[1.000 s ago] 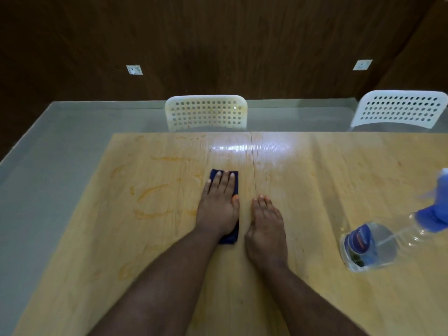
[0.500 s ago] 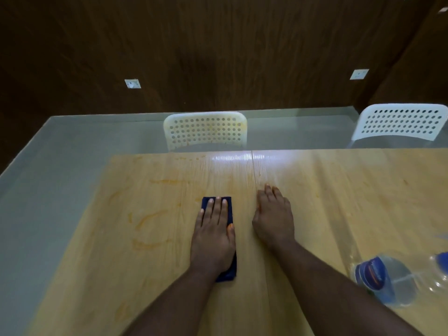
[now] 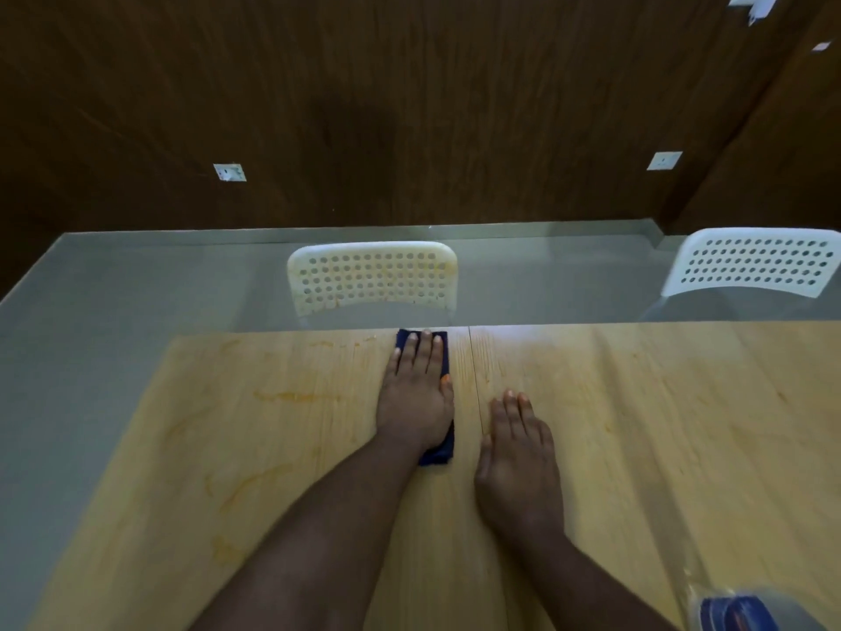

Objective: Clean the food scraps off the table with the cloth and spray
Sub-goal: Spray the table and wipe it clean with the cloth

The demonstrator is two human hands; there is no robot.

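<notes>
My left hand (image 3: 416, 393) lies flat with straight fingers on a folded dark blue cloth (image 3: 440, 452), pressing it onto the wooden table (image 3: 660, 425) close to the table's far edge. The cloth shows past my fingertips and beside my wrist. Flat on the bare wood just right of the table's centre seam rests my right hand (image 3: 516, 457), holding nothing. Orange smears (image 3: 296, 396) streak the left half of the table. The spray bottle (image 3: 737, 614), clear with a blue label, lies at the bottom right corner, mostly cut off by the frame.
Two white perforated chairs stand beyond the far edge, one (image 3: 373, 277) straight ahead with orange stains, the other (image 3: 751, 261) at the right. Grey floor surrounds the table on the left, and a dark wood wall rises behind.
My left hand has slid the cloth forward up to the table's far edge. My right hand stayed flat on the wood and now sits behind the left. The view tilted up, pushing the bottle to the corner.
</notes>
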